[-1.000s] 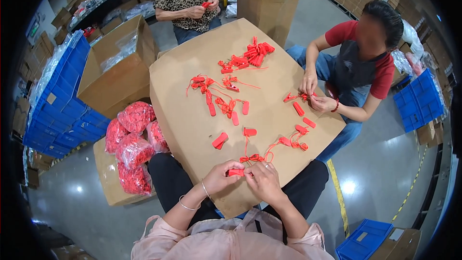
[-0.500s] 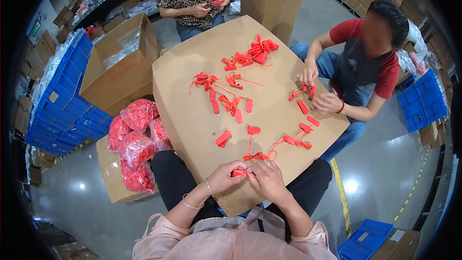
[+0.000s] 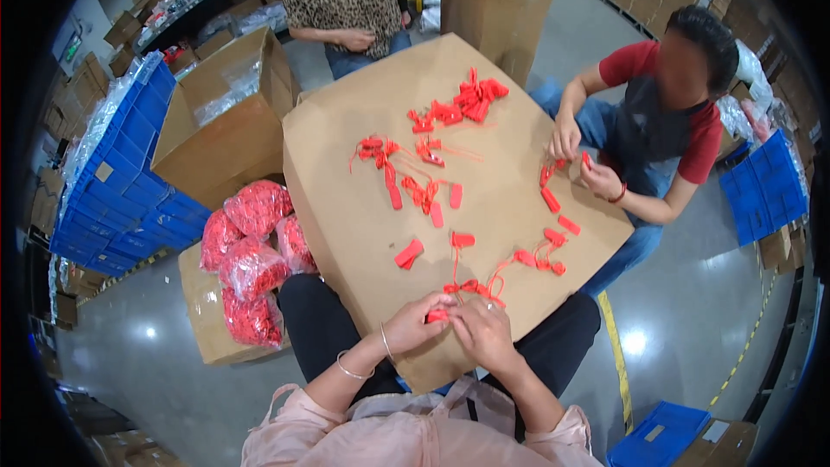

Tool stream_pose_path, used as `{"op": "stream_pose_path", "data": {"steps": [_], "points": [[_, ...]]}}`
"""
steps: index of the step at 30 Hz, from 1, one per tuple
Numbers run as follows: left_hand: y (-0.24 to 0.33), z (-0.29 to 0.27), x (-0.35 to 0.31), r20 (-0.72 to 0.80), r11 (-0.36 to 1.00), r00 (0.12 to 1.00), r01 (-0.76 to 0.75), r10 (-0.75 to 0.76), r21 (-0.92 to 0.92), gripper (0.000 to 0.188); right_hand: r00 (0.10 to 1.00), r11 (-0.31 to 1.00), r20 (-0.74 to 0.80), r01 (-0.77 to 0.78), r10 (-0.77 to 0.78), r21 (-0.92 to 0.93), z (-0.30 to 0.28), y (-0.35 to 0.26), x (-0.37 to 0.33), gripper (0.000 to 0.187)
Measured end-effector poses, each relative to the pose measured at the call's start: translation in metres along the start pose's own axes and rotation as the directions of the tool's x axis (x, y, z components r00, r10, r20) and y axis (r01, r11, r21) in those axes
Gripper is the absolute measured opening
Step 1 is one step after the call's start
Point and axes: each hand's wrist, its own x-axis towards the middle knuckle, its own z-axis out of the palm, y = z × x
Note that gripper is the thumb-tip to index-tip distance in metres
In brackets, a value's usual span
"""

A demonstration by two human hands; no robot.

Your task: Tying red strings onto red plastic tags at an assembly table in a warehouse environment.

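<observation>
Just above the near corner of the cardboard-topped surface (image 3: pixel 354 233), my left hand (image 3: pixel 415 323) pinches a small red plastic piece (image 3: pixel 437 316). The closed fingers of my right hand (image 3: pixel 484 329) meet the piece's right end and partly cover it. A bundle of red cord (image 3: pixel 471 287) lies just beyond my fingers, running to a flat red piece (image 3: pixel 463 240) and to more corded pieces (image 3: pixel 524 257) at the right. Nearer the left edge sits a loose red piece (image 3: pixel 408 253). Several tangled red pieces (image 3: pixel 378 152) lie farther off, with a heap (image 3: pixel 478 97) toward the far corner.
Bags of red pieces (image 3: pixel 252 266) rest on a carton at my left, by an open carton (image 3: pixel 203 138) and blue crates (image 3: pixel 112 182). A co-worker (image 3: pixel 661 121) at the right handles red pieces. Another person (image 3: pixel 346 0) reaches over a tall carton (image 3: pixel 493 22).
The far person's hands have parted, one now stretched over the tall carton with something red. The right co-worker has lifted a red piece. My hands stay together around the same piece.
</observation>
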Motion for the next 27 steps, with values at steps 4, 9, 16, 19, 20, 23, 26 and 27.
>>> {"op": "stream_pose_path", "data": {"steps": [4,9,16,19,20,23,26,27], "points": [[-0.028,0.008,-0.001,-0.042,0.944,0.991,-0.112,0.131,0.309,0.04,0.991,0.985,0.06,0.126,-0.119,-0.115,0.004,0.0,-0.002,0.018],[0.006,0.016,0.0,0.028,0.94,0.999,-0.042,0.035,0.338,0.038,0.99,0.968,0.069,0.138,-0.126,-0.21,0.0,-0.004,-0.004,0.009],[0.023,0.003,-0.005,-0.015,0.874,0.979,-0.175,0.204,0.454,0.03,0.956,0.969,-0.163,0.23,-0.243,-0.094,-0.025,-0.042,0.015,0.009],[0.027,-0.002,-0.004,0.005,0.776,0.965,-0.213,0.261,0.594,0.029,0.972,0.976,-0.101,0.216,-0.214,0.013,-0.032,-0.055,0.011,0.007],[0.031,-0.004,-0.004,0.01,0.795,0.956,-0.25,0.293,0.553,0.03,0.985,0.969,-0.072,0.164,-0.154,0.183,-0.035,-0.06,0.013,0.005],[0.041,-0.003,-0.009,-0.047,0.891,0.952,-0.264,0.302,0.368,0.031,0.999,0.898,0.024,0.025,-0.039,0.44,-0.038,-0.061,0.011,0.003],[0.042,-0.006,-0.01,-0.1,0.968,0.966,-0.231,0.24,0.098,0.028,0.99,0.747,0.107,-0.136,0.087,0.651,-0.028,-0.049,0.002,0.005],[0.039,-0.004,-0.009,-0.09,0.976,0.974,-0.214,0.21,-0.03,0.026,0.975,0.621,0.146,-0.218,0.165,0.753,-0.029,-0.048,0.002,0.007]]}}
